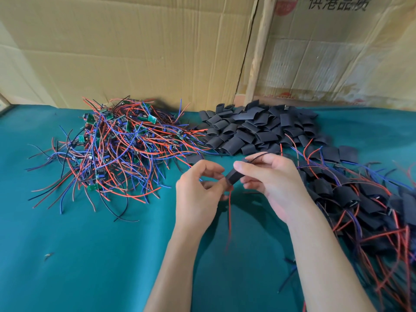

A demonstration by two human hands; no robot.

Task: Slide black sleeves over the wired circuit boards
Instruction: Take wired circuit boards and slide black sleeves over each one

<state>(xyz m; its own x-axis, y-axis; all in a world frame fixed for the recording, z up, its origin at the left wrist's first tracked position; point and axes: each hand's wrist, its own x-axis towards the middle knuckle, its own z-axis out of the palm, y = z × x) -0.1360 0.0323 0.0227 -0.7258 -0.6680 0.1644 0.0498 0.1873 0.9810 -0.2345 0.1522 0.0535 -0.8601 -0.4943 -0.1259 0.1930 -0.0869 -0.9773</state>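
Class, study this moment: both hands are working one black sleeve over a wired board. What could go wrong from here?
1. The red wire dangling below the black sleeve may snag or bunch as the left hand and right hand work it.
2. The finished pile lies close under the right forearm, which could drag pieces off.
3. The unsleeved boards are tangled; pulling one may lift others.

A heap of wired circuit boards point(110, 143) lies on the tabletop point(90, 255) at the far left. Just to its right, touching it, sits a pile of sleeves point(258, 129), close against the cardboard wall point(135, 52) that stands behind both. Sleeved boards point(360, 199) trail down the right side, nearer the person. Between these, in front of the sleeve pile, the left hand point(198, 194) and right hand point(270, 183) meet above the tabletop (a sleeve point(234, 175) held between them), with one wire point(229, 221) hanging below.
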